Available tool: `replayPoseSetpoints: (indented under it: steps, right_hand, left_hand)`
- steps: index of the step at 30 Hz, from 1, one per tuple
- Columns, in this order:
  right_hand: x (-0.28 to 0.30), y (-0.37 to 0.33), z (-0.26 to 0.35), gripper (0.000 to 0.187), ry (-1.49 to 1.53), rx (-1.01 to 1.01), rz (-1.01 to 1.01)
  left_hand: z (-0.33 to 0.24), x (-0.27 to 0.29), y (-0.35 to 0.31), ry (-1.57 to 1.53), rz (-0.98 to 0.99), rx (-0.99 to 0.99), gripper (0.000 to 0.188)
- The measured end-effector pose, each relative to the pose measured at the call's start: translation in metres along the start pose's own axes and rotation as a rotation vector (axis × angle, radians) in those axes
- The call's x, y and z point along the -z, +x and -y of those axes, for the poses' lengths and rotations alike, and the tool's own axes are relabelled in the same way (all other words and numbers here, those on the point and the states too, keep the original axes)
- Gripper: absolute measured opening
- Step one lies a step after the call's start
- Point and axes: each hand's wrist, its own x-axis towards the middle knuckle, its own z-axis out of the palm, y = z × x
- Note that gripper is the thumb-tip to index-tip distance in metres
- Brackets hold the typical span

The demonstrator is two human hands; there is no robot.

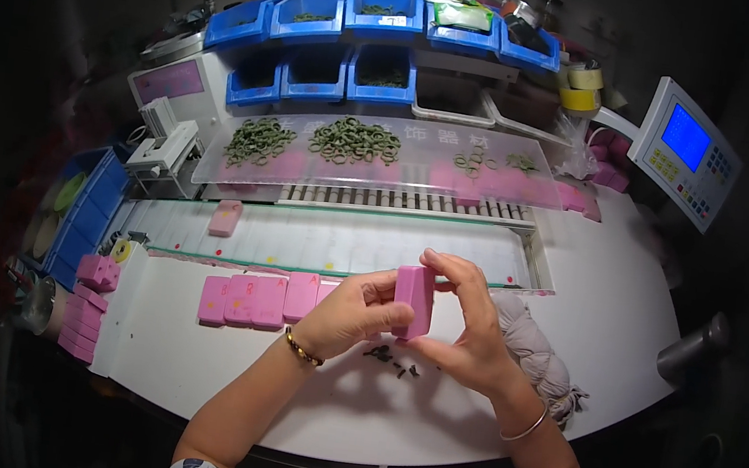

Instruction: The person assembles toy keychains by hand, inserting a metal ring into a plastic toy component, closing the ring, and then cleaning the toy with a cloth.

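Observation:
Above the near part of the white table I hold a pink rubber mold block (414, 302) upright between both hands. My left hand (346, 317) grips its left side, with the thumb pressed across the front. My right hand (471, 335) is curved around the other side, fingertips at the upper edge and thumb at the bottom. Several flat pink mold blocks (270, 302) with red marks lie in a row left of my hands, partly hidden by my left hand. Small dark green pieces (392, 360) are scattered on the table just below the held block.
A crumpled grey cloth (533, 352) lies by my right wrist. Farther back, one pink block (225, 218) rests on the long pale strip (364, 244). Green rings (355, 141) sit on a translucent shelf below blue bins (385, 13). A keypad screen (686, 137) stands at right.

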Motion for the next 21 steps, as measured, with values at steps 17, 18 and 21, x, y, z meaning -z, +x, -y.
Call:
replayPoseSetpoints:
  steps: [17,18,21]
  right_hand:
    - [0.005,-0.010,-0.009,0.044,0.771,-0.421,-0.059]
    - [0.004,-0.010,-0.010,0.042,0.809,-0.405,-0.170]
    - [-0.003,-0.006,-0.003,0.040,0.828,-0.471,-0.258]
  left_hand:
    - [0.012,-0.004,-0.005,0.070,-0.166,-0.347,0.069]
    - [0.013,-0.011,-0.002,0.022,-0.227,-0.372,0.061]
    - [0.033,-0.012,0.006,0.262,-0.248,-0.651,0.050]
